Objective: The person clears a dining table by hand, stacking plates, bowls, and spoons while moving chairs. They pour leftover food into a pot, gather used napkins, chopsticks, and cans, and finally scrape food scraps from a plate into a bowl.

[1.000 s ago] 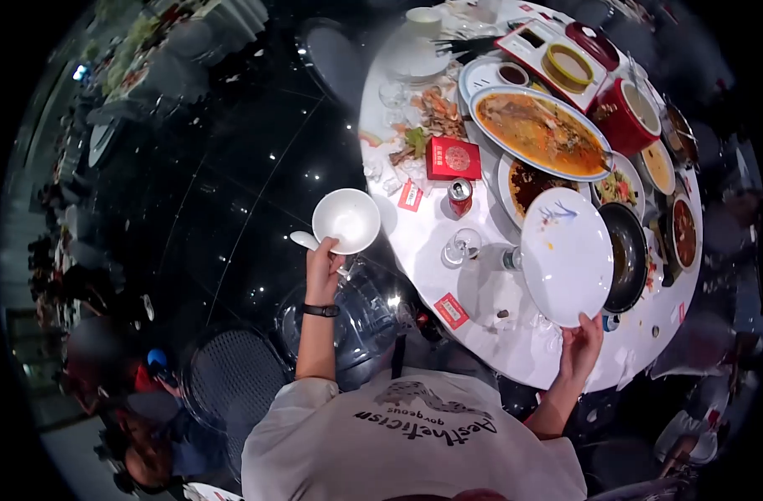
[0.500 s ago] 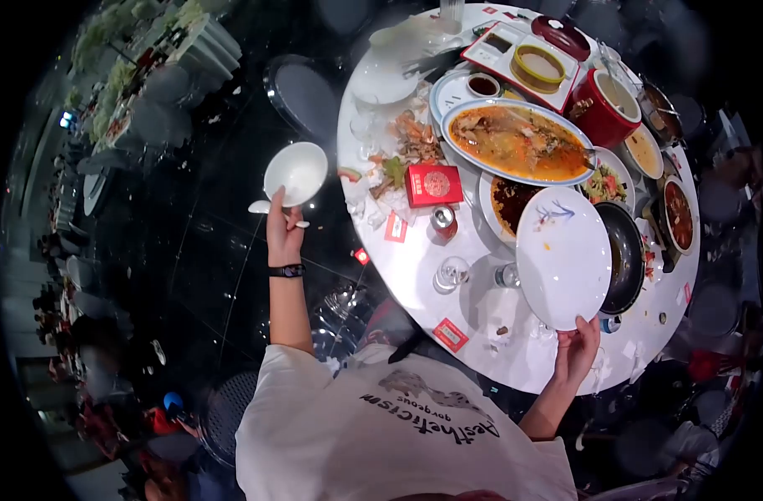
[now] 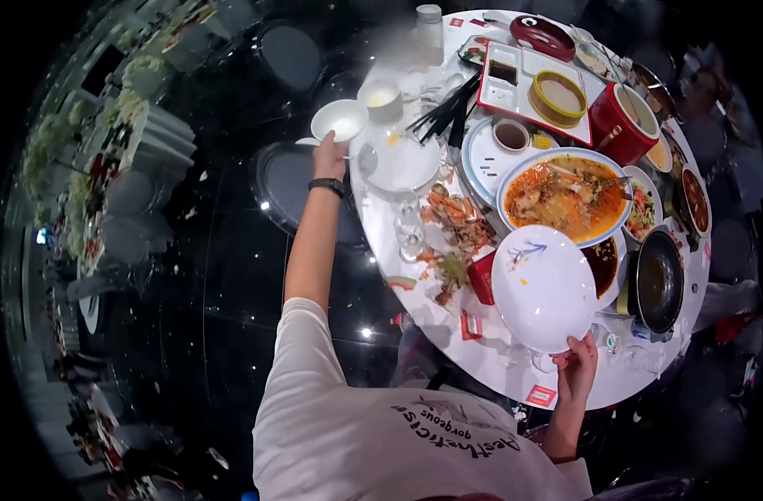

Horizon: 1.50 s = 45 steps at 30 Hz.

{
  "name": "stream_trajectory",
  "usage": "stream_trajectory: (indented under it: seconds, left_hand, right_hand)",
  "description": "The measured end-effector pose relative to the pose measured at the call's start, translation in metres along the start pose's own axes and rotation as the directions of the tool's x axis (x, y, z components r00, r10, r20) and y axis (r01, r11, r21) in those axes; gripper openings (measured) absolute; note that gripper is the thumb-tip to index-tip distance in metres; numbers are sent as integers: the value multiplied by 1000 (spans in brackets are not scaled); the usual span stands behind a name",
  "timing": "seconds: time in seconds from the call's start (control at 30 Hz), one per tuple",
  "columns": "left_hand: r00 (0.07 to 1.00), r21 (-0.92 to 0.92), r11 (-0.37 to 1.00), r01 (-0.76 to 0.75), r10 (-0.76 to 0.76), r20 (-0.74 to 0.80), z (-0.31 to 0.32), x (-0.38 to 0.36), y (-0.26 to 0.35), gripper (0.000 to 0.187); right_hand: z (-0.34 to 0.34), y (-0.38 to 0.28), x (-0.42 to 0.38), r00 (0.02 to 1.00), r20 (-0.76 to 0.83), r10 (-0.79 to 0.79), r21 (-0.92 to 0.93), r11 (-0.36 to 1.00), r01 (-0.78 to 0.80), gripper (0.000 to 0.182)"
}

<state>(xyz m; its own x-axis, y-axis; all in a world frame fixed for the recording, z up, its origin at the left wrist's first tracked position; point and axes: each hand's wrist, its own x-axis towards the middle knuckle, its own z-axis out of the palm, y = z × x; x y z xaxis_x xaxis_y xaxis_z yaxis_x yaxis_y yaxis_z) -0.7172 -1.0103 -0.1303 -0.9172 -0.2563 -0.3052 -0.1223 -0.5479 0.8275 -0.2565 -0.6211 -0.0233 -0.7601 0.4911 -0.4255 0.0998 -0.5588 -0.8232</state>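
Observation:
My left hand (image 3: 330,159) is stretched out to the table's left edge, its fingers closed on a white bowl (image 3: 341,117). A white spoon (image 3: 306,142) shows beside the bowl, pinched in the same hand. Just beyond them, a stack of white bowls (image 3: 385,102) and a white plate (image 3: 405,167) rest on the table. My right hand (image 3: 577,369) grips the near rim of a white oval plate (image 3: 542,292) with a blue floral mark and small food bits. This plate is held above the table, partly covering a red box (image 3: 481,277) and a dark sauce dish (image 3: 603,263).
On the white-clothed round table (image 3: 507,371) are an oval fish dish (image 3: 565,200), a black pan (image 3: 659,280), a red pot (image 3: 619,125), black chopsticks (image 3: 448,108), glasses (image 3: 409,230) and food scraps (image 3: 457,219). A dark chair (image 3: 294,188) stands at the left.
My left hand has moved forward to the table's edge with the bowl and spoon. The oval plate in my right hand has shifted left and now overlaps the red box. My view has turned.

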Motion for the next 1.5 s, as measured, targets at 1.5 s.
stream_trajectory:
  seconds: [1.5]
  left_hand:
    - [813,745,661,-85,-386,435,114,131,-54,19]
  right_hand:
    - [306,110,243,972,162,172,-811,585,32,59]
